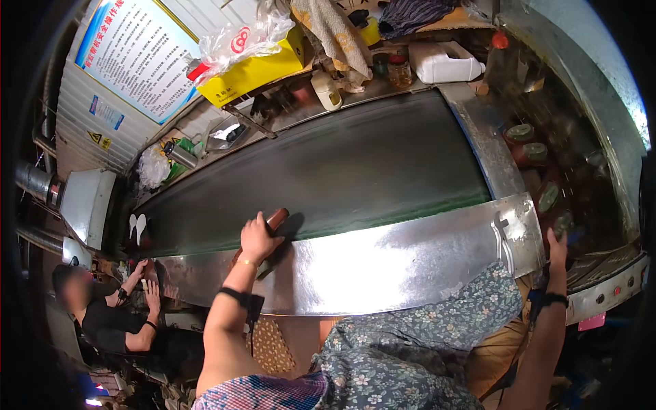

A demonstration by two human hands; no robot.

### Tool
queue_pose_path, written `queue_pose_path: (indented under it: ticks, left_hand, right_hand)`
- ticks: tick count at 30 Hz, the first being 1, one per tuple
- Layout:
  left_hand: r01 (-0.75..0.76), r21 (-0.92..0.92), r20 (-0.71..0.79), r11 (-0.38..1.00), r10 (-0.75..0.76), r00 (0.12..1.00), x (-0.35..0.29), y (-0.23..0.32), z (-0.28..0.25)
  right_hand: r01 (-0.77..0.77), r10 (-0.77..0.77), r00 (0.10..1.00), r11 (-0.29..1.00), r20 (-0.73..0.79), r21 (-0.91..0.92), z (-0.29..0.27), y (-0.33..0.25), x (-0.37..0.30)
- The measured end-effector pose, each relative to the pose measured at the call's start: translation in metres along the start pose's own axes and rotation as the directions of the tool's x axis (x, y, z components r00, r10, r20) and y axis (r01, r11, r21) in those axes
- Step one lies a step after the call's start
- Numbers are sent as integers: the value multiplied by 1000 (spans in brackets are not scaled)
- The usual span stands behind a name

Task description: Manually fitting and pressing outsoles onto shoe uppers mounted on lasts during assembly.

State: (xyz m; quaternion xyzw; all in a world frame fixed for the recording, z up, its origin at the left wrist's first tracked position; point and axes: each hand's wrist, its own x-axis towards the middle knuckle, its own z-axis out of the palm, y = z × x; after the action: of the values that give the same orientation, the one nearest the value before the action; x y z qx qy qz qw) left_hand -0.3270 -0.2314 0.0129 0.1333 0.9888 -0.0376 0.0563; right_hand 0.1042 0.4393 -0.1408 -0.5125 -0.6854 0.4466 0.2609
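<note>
My left hand [258, 239] is closed around a brown jar [277, 219] that lies tilted at the near edge of the dark green conveyor belt [355, 164], over the shiny metal rim [410, 253]. My right hand [557, 247] reaches to the right end of the rim, its fingers up against one of several brown jars with green lids [549, 197] piled in the metal chute [594, 102]. Whether it grips a jar is hidden. Both wrists wear black bands.
A seated person in black [113, 321] works at the belt's left end, hands [147, 280] on the rim. Behind the belt a shelf carries a yellow box [256, 68], a white jerrycan [445, 61], cloths and bottles. A poster [137, 51] hangs on the wall.
</note>
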Motion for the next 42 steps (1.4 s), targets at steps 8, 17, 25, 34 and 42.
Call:
queue_pose_path:
  ticks: [8, 17, 25, 34, 42]
  left_hand:
    - [-737, -273, -171, 618, 723, 670, -52, 114, -82]
    - [-785, -8, -306, -619, 749, -588, -160, 286, -99]
    - [-387, -888, -246, -247, 968, -52, -240, 371, -8]
    - [-28, -973, -208, -229, 921, -330, -220, 362, -52]
    - [-244, -868, -379, -433, 894, -239, -255, 340, -53]
  right_hand:
    - [271, -299, 937, 948, 182, 164, 39, -68, -137]
    - [101, -241, 950, 838, 198, 536, -8, -190, -245]
    - [307, -307, 950, 952, 67, -2, -58, -167, -369]
    - [691, -687, 707, 624, 165, -365, -76, -179, -429]
    - [767, -754, 640, 637, 150, -73, -79, -171, -455]
